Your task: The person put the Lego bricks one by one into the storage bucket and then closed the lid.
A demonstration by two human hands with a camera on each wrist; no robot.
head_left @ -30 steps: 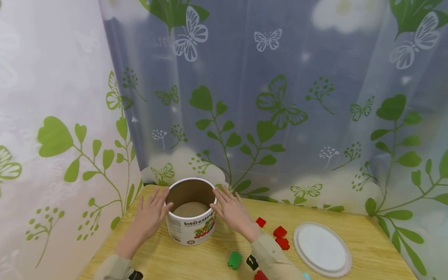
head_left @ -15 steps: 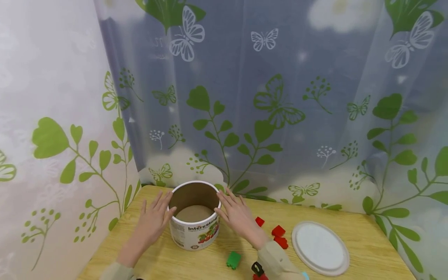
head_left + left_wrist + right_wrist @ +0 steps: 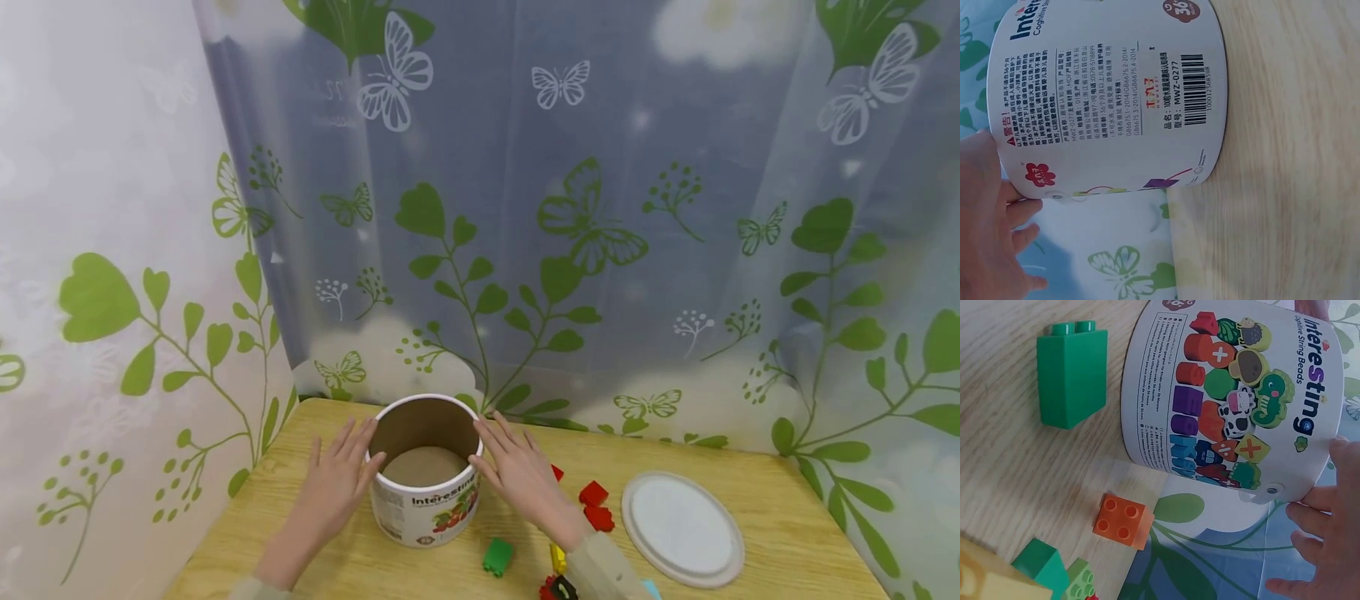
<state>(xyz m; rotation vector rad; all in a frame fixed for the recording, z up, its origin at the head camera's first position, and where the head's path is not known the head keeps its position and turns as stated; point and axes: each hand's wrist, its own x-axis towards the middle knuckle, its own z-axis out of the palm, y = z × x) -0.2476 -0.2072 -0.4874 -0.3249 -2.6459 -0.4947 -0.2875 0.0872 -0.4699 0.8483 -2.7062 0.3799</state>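
Observation:
A round white cardboard tub point(image 3: 420, 512) stands upright on the table with its top uncovered; no contents show inside. My left hand point(image 3: 330, 483) touches its left side at the rim, fingers straight and thumb at the near edge. On the opposite side, my right hand point(image 3: 521, 479) rests against the rim in the same way. Printed text and a barcode cover the tub point(image 3: 1110, 94) in the left wrist view. Pictures of beads decorate the tub point(image 3: 1229, 394) in the right wrist view. A green toy block point(image 3: 497, 557) lies just right of the tub's base.
Red blocks point(image 3: 596, 504) lie beyond my right forearm, beside a round white lid point(image 3: 681, 529). A yellow block point(image 3: 557, 557) and a red-and-black piece point(image 3: 558, 588) are close to the right sleeve. A patterned curtain point(image 3: 480, 250) hangs behind the wooden table point(image 3: 442, 575).
Both hands and the tub have shifted together, rightward and slightly nearer to me. The yellow block has come into sight beside the right sleeve. The head view has turned slightly right.

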